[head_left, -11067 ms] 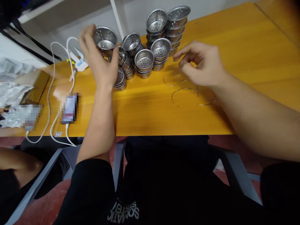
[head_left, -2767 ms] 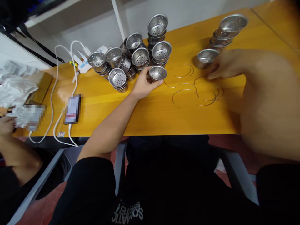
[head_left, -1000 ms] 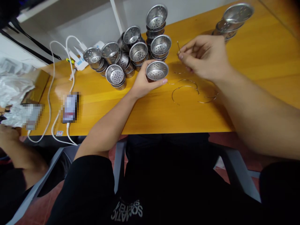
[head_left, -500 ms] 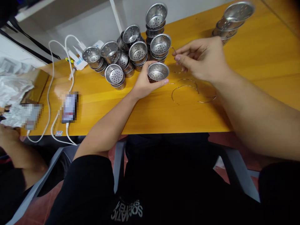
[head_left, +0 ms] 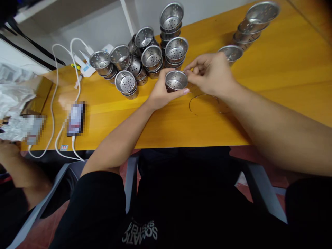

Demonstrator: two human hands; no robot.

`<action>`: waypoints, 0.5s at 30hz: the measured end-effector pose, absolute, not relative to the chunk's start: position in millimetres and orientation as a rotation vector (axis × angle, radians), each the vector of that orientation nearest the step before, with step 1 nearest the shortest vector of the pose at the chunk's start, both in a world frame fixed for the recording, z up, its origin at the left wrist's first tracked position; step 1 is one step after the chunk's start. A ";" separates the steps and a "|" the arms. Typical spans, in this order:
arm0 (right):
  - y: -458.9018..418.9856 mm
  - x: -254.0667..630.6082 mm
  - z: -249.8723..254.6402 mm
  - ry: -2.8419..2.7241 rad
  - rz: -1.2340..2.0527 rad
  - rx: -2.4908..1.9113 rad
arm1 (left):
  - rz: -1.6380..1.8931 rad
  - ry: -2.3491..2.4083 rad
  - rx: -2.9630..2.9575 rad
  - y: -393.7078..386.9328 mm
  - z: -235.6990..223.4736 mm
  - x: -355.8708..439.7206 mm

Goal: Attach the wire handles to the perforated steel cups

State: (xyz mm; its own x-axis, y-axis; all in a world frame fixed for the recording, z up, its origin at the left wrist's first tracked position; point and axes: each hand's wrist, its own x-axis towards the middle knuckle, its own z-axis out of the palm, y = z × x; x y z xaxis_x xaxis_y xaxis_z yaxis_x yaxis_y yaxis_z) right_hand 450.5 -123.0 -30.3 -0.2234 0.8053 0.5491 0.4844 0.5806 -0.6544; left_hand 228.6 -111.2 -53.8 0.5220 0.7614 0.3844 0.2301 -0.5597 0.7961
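My left hand (head_left: 162, 89) is wrapped round a small perforated metal cup (head_left: 176, 81), its open top facing up. At the cup's right rim, my right hand (head_left: 207, 73) is closed in a pinch. The thin wire seen in it earlier is now mostly hidden by the fingers. Below the right hand, thin curved wires (head_left: 190, 103) lie on the table, partly covered by the hand and forearm. Just behind the left hand stand more perforated cups (head_left: 152, 57). One single cup (head_left: 232, 53) shows beyond the right hand.
Stacked cups (head_left: 171, 17) crowd the back of the wooden table (head_left: 166, 128), with another stack (head_left: 259, 20) at back right. A phone (head_left: 75, 119) on a white cable (head_left: 53, 100) lies to the left. Another person's arm (head_left: 23, 166) is at far left, beside plastic bags (head_left: 15, 93).
My right hand has moved left and slightly down, bringing the pinched wire to the cup's rim. A cup behind that hand has come into view. The left hand keeps its hold.
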 end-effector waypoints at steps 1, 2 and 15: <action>-120.9 451.3 -34.4 -1.875 0.433 -1.041 | 0.980 0.806 2.057 -111.8 -53.3 229.2; -118.4 452.5 -39.1 -1.868 0.441 -1.044 | 0.979 0.811 2.049 -112.4 -52.6 229.6; -132.9 435.6 -25.2 -1.816 0.449 -1.066 | 0.992 0.874 2.003 -123.1 -42.7 234.7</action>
State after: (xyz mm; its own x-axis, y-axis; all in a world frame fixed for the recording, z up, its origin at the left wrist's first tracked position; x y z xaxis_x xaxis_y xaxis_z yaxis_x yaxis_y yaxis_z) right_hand 435.6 -132.9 -25.2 -0.1700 0.8215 0.5442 0.4732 0.5525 -0.6862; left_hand 234.7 -123.1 -42.7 0.4729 0.8072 0.3534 0.2487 -0.5070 0.8253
